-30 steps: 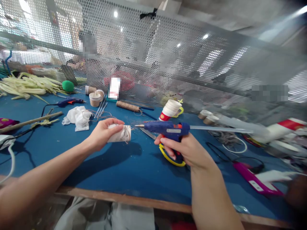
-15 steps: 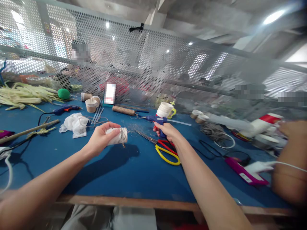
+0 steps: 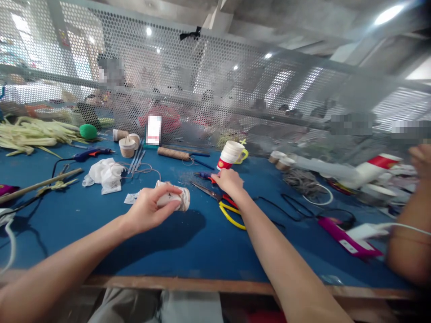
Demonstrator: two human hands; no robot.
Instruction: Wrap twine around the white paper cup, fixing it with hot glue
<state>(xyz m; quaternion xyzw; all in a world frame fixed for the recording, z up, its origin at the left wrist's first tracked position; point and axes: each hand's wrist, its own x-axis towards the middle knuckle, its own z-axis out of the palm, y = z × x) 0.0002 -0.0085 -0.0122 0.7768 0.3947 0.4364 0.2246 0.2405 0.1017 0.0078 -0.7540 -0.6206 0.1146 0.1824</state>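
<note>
My left hand (image 3: 148,207) is closed round a small white paper cup (image 3: 170,196), tipped on its side above the blue table. Brownish cord runs round the cup's right end. My right hand (image 3: 230,183) is over a blue hot glue gun (image 3: 204,175) low at the tabletop, its fingers closed at the gun's body; the handle is hidden beneath the hand. The gun's nozzle points left. Scissors (image 3: 232,215) with red and yellow handles lie just below that hand. Behind it stands a stack of paper cups (image 3: 232,150) with a yellow handle.
A roll of twine (image 3: 173,154), glue sticks (image 3: 138,157), a white crumpled bag (image 3: 106,175) and a second glue gun (image 3: 90,153) lie left. A purple power strip (image 3: 348,237) and grey cord (image 3: 301,184) are right, near another person's arm (image 3: 409,229). Perforated metal screen (image 3: 188,89) stands behind.
My right hand has lowered the glue gun from in front of the cup stack to the tabletop by the scissors. My left hand has brought the white cup slightly right and lower.
</note>
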